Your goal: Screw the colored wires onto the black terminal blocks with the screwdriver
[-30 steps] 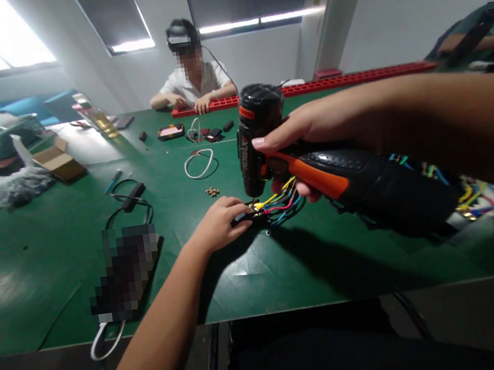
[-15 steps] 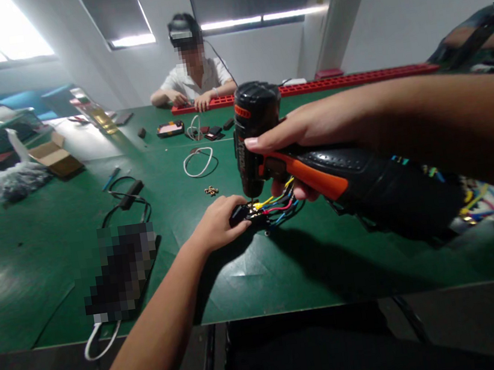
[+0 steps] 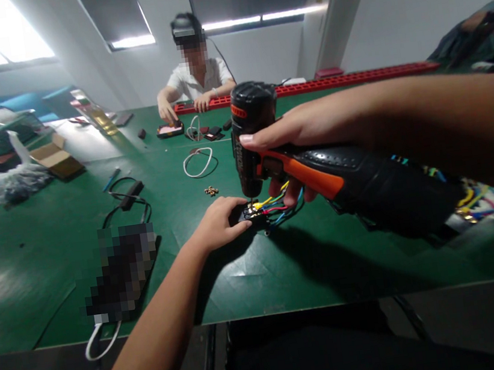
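Note:
My right hand (image 3: pixel 277 138) is wrapped round a black and orange cordless drill (image 3: pixel 313 170), its nose pointing down. The thin bit meets the top of a small black terminal block (image 3: pixel 258 222), or hovers just over it; I cannot tell which. Yellow, red, blue and green wires (image 3: pixel 280 209) run out of the block's right side, partly behind the right fingers. Between thumb and fingers, my left hand (image 3: pixel 224 221) grips the block's left end on the green table (image 3: pixel 242 283). A few small brass-coloured screws (image 3: pixel 211 191) lie just beyond the left hand.
A dark pixelated device (image 3: pixel 124 271) with a white cable lies left of my forearm. Farther off are a looped white cable (image 3: pixel 198 162), an open cardboard box (image 3: pixel 58 158) and a bottle (image 3: pixel 96 114). Across the table sits a person (image 3: pixel 200 73) behind a long red rail (image 3: pixel 351 79).
The drill and my right hand have shifted very slightly left. My left hand stays on the terminal block. The person opposite has moved a hand to the small orange-and-black case.

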A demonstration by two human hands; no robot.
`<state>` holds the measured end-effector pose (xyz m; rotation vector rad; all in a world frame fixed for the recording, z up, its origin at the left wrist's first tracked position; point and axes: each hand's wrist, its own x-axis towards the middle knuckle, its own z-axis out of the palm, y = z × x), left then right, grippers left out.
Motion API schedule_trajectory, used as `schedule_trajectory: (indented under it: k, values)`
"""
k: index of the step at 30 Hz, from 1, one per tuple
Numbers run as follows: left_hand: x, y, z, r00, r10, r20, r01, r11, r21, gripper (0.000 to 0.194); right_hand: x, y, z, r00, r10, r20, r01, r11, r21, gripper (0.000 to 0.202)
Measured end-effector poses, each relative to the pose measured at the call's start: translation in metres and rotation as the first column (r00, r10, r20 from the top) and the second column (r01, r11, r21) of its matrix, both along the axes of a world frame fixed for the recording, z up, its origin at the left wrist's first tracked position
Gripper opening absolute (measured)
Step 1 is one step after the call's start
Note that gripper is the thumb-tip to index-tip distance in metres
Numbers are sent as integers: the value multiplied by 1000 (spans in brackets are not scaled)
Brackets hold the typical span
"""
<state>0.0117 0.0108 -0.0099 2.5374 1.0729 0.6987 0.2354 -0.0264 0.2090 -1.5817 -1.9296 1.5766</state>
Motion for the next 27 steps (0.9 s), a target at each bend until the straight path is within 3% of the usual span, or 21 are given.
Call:
schedule_trajectory:
  k: [4,12,22,27]
  values:
    - [0,0,-1,1000,8,-3,-8,1000,-8,45,-3,-1,0,999,-40,-28,36,992,-118,52]
    - [1,0,-2,1000,8,-6,-8,1000,11,44,-3,2,-5,995,-66,-69,51,980,-191,45]
    - [2,-1,-1,1000,16,-18,-16,1000,4,45,0,4,-9,988,-1,-153,-25,986,-166,40]
    - [0,0,-3,1000,14,-15,-14,1000,9,46,1,2,-9,982,-25,-185,-6,986,-165,37]
